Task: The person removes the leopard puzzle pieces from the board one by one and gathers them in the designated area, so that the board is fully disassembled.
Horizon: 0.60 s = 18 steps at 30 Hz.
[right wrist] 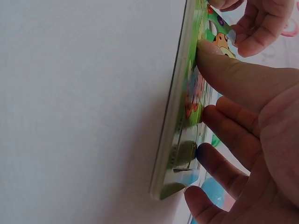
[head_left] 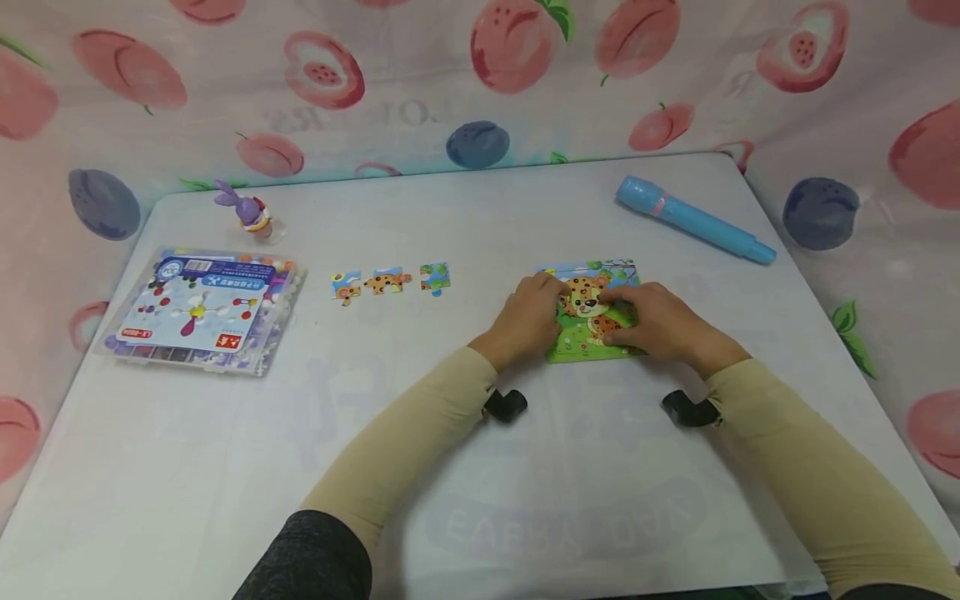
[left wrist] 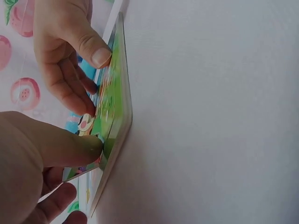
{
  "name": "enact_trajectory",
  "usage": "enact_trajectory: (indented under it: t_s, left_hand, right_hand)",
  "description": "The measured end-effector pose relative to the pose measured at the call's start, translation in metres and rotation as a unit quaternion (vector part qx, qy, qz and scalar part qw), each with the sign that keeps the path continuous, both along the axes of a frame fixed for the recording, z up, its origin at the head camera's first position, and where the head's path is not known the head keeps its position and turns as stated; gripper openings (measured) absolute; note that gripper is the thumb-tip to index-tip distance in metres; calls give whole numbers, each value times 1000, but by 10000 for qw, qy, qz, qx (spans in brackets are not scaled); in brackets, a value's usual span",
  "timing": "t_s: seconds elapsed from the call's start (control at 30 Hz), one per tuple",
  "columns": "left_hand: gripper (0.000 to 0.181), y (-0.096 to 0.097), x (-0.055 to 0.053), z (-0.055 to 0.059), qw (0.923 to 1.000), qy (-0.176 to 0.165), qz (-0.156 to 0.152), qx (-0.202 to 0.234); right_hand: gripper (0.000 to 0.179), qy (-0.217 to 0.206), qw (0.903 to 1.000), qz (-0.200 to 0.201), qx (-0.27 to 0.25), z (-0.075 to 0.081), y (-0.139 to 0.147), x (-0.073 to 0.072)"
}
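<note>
A jigsaw puzzle (head_left: 588,352) with a cartoon leopard on green grass lies on the right part of the table. My left hand (head_left: 531,312) is at its left edge, pinching a green puzzle piece (right wrist: 221,20) between thumb and fingers. In the left wrist view that piece stands tilted above the board, its lower part behind the thumb. From the right, my right hand (head_left: 663,321) rests fingertips and thumb on the puzzle, spread over the leopard. Three loose puzzle pieces, (head_left: 347,287) the leftmost, lie in a row left of my hands.
A clear plastic case (head_left: 195,308) with a blue label sits at the table's left, a small purple-topped figurine (head_left: 247,210) behind it. At the back right lies a thick blue pen-shaped tube (head_left: 693,221). Fruit-print cloth (head_left: 420,67) hangs behind the white table.
</note>
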<state>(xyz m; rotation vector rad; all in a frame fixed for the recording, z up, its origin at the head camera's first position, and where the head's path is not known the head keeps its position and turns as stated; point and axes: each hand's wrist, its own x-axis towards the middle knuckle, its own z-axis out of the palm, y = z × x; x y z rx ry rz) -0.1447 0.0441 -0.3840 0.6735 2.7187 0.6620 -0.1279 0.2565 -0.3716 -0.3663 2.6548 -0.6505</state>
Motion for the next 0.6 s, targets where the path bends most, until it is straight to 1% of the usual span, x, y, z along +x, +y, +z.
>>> enact_trajectory:
  t_s: [0.13, 0.4, 0.6]
  left_hand:
    - [49, -1, 2, 0, 9999, 40, -84, 119]
    - [48, -6, 1, -1, 9984, -97, -269, 494]
    - [47, -8, 0, -3, 9981, -55, -202, 584]
  right_hand:
    - [62, 2, 10000, -4, -49, 0, 0, 1]
    - [62, -13, 10000, -42, -48, 1, 0, 2]
    - [62, -32, 10000, -36, -43, 0, 1, 1]
